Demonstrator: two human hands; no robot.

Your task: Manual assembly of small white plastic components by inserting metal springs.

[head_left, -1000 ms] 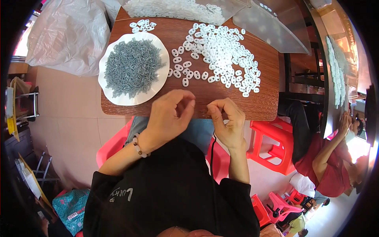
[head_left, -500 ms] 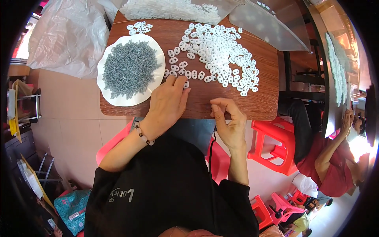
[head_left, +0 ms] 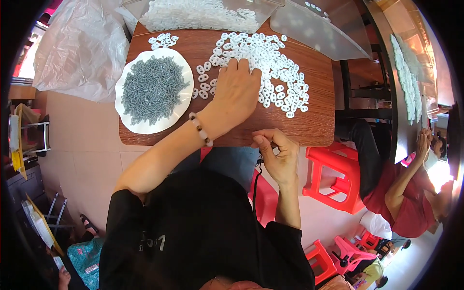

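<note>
Many small white oval plastic pieces with two holes (head_left: pixel 270 63) lie loose and heaped on the brown wooden table (head_left: pixel 314 128). My left hand (head_left: pixel 236 92) reaches over the near left part of this heap, palm down, fingers bent and a little apart. Its fingertips are hidden against the pieces. My right hand (head_left: pixel 280 152) is at the table's front edge, thumb and forefinger pinched together; whatever they hold, if anything, is too small to make out. Left of my left hand stands a white wavy-rimmed plate (head_left: pixel 142 128) full of small grey screw-like pins (head_left: pixel 152 89).
A small group of white pieces (head_left: pixel 163 40) lies behind the plate. Clear bins (head_left: pixel 314 31) stand along the back, one full of white pieces (head_left: pixel 193 15). A plastic bag (head_left: pixel 79 53) is at left. Red stools (head_left: pixel 333 176) and a person (head_left: pixel 406 203) are at right.
My left hand has moved from beside the plate rightward and away from me, onto the heap. My right hand stays near the front edge, still pinched. The view has shifted slightly.
</note>
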